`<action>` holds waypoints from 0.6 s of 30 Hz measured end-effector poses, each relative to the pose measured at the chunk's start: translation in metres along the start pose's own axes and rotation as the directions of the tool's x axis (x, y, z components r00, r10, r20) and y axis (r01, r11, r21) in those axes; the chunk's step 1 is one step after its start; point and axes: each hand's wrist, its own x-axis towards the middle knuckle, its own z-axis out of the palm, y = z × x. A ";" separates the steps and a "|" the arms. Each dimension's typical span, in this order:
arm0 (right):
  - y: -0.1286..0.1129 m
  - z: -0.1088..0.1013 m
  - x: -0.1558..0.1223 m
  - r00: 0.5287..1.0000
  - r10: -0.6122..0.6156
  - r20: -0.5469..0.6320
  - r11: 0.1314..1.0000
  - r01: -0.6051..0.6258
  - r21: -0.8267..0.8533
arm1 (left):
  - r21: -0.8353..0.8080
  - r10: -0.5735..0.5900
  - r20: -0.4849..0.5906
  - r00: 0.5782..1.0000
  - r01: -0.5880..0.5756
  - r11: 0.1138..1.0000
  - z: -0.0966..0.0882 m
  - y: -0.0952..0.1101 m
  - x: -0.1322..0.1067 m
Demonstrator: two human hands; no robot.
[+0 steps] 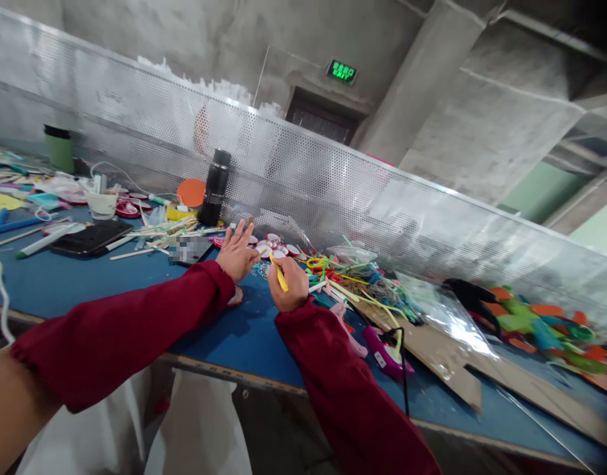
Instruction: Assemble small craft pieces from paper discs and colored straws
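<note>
My left hand [237, 254] is over the blue table [229, 333], three fingers raised and spread. Its thumb and index finger come together at a small pale piece that I cannot make out. Close on its right, my right hand [289, 285] is closed around a slim yellow tool [282, 278], whose tip points toward the left fingertips. Its exact kind is unclear. Several round white pieces with red rims [278, 252] lie just behind both hands. One more round piece [235, 295] rests partly hidden below my left wrist.
A black bottle [216, 188] stands behind the left hand. Leftward lie a dark phone [90, 237], sticks and a white cup of markers [102, 204]. On the right are tangled colored cords [377, 287], a purple corded device [387, 356] and cardboard [432, 353]. A perforated metal panel [323, 178] closes the back.
</note>
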 end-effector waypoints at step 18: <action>0.003 0.002 -0.002 0.998 0.046 -0.044 0.999 -0.046 -0.003 | -0.700 -0.024 0.320 0.947 0.254 0.667 0.020 0.005 0.009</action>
